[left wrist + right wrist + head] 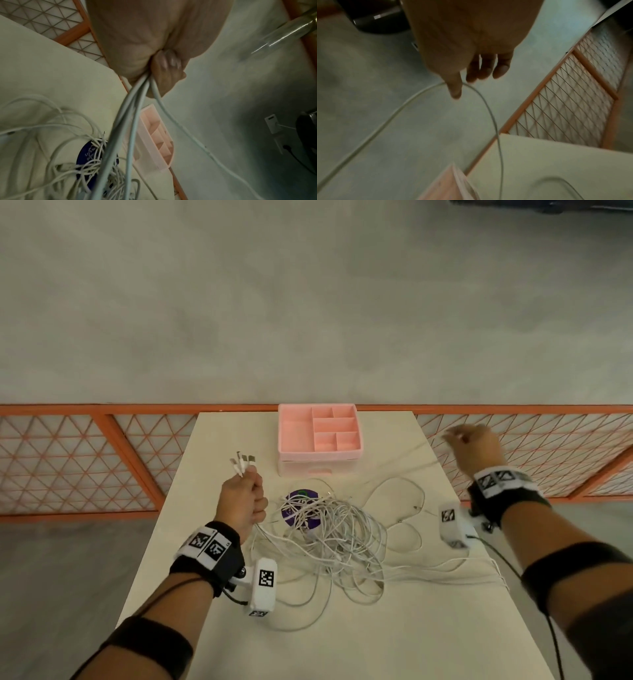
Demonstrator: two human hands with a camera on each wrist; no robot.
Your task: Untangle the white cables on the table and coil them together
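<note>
A tangle of white cables lies mid-table, partly over a purple round disc. My left hand is raised at the table's left side and grips several cable ends in a fist, their plugs sticking up above it. In the left wrist view the gripped strands run down from the curled fingers to the pile. My right hand is lifted beyond the table's right edge. One white cable passes between its thumb and forefinger and arcs down to the table.
A pink compartment organizer stands at the table's far edge, just behind the pile. Orange mesh fencing runs along the floor on both sides of the cream table. Loose cable loops spread toward the right edge.
</note>
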